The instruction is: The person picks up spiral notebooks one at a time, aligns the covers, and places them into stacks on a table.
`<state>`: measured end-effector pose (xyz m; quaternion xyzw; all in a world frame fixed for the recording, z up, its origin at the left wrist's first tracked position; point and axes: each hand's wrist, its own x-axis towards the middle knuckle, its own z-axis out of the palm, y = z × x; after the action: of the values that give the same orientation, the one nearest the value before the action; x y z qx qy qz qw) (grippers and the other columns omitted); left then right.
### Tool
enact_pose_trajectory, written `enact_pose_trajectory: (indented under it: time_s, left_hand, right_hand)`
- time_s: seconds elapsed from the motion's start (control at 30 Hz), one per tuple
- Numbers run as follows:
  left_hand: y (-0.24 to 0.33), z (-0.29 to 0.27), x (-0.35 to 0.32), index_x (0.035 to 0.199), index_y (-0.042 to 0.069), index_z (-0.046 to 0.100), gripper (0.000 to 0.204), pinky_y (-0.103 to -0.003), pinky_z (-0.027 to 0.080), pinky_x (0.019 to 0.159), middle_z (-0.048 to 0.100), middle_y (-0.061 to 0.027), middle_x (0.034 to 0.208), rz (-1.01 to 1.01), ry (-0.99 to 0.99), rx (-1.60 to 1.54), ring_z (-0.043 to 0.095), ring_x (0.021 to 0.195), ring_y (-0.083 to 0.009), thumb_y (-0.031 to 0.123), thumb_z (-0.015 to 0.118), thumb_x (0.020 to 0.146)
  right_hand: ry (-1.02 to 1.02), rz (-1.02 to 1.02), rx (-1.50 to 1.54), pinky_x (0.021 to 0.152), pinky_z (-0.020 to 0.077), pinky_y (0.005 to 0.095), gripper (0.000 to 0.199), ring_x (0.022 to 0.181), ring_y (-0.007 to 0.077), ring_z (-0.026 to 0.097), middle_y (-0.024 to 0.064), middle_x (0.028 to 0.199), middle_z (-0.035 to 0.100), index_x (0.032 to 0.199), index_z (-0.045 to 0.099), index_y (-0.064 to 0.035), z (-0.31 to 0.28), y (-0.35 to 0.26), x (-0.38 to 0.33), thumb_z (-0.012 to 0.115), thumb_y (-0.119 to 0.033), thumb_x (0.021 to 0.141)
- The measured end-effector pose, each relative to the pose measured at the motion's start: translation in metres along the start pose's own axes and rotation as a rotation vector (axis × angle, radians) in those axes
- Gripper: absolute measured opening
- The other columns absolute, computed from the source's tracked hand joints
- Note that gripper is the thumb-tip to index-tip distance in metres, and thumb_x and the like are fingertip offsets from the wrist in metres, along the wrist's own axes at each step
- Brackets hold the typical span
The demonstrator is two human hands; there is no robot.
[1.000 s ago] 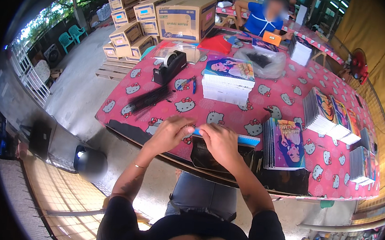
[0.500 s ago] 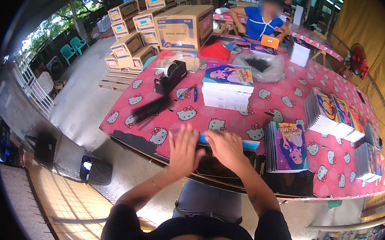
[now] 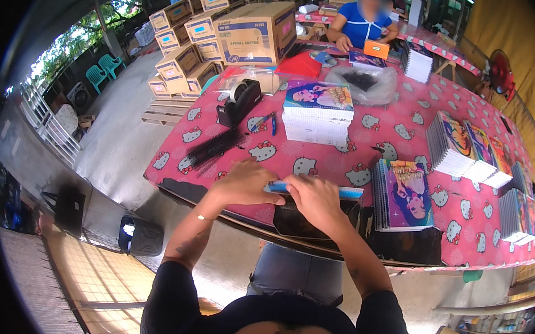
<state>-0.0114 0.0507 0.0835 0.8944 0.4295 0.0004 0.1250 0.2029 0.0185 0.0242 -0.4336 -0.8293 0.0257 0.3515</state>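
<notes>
At the near edge of the table, both my hands are on a slim blue-edged notebook (image 3: 351, 193), seen almost edge-on, so most of its cover does not show. My left hand (image 3: 248, 182) closes round its left end, thumb on the near side. Close beside it, my right hand (image 3: 312, 198) grips the middle with fingers bent over the top edge. Just right of the hands lies a stack of spiral notebooks (image 3: 406, 195) with purple and teal illustrated covers. Beyond the hands stands a taller notebook stack (image 3: 317, 111). Black spiral binding coils (image 3: 216, 151) lie to the left.
A black tape dispenser (image 3: 240, 103) and a blue pen-like tool (image 3: 274, 125) lie behind the coils. More notebook stacks (image 3: 461, 152) stand at right. A clear plastic bag (image 3: 372, 90) and a large carton (image 3: 255, 34) are farther back. Across the table sits another person (image 3: 358, 27).
My left hand has gone from flat, spread fingers to a grip round the notebook's left end. My right hand stays on it. The view has shifted slightly. The person opposite has moved an arm.
</notes>
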Motion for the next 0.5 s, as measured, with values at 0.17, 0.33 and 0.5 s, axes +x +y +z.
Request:
enact_pose_trajectory:
  time_s: [0.17, 0.33, 0.5]
  left_hand:
    - [-0.019, 0.008, -0.004, 0.095, 0.005, 0.072, 0.041, -0.044, 0.053, 0.069, 0.071, -0.0172, 0.082, 0.005, 0.120, -0.500, 0.072, 0.081, -0.0320, 0.046, 0.072, 0.090]
    - [-0.011, 0.030, -0.012, 0.098, 0.003, 0.068, 0.023, -0.042, 0.051, 0.063, 0.068, -0.0155, 0.083, 0.072, 0.420, -0.415, 0.070, 0.075, -0.0308, 0.027, 0.069, 0.095]
    - [-0.004, 0.047, -0.009, 0.094, 0.003, 0.067, 0.018, -0.044, 0.051, 0.061, 0.065, -0.0130, 0.084, 0.096, 0.634, -0.254, 0.066, 0.070, -0.0347, 0.020, 0.073, 0.091]
  right_hand:
    - [0.028, -0.016, 0.022, 0.062, 0.0519, 0.0425, 0.007, 0.066, 0.0302, 0.068, 0.0062, 0.076, 0.068, 0.098, 0.065, -0.0127, 0.002, 0.002, 0.001, 0.066, -0.018, 0.093]
    - [-0.028, -0.006, 0.012, 0.059, 0.0513, 0.0447, 0.009, 0.069, 0.0310, 0.068, 0.0067, 0.079, 0.069, 0.102, 0.068, -0.0159, 0.001, 0.002, 0.003, 0.065, -0.019, 0.094]
    - [-0.042, -0.013, -0.007, 0.060, 0.0518, 0.0444, 0.009, 0.070, 0.0305, 0.068, 0.0065, 0.081, 0.070, 0.102, 0.069, -0.0161, 0.000, 0.004, 0.004, 0.065, -0.019, 0.095]
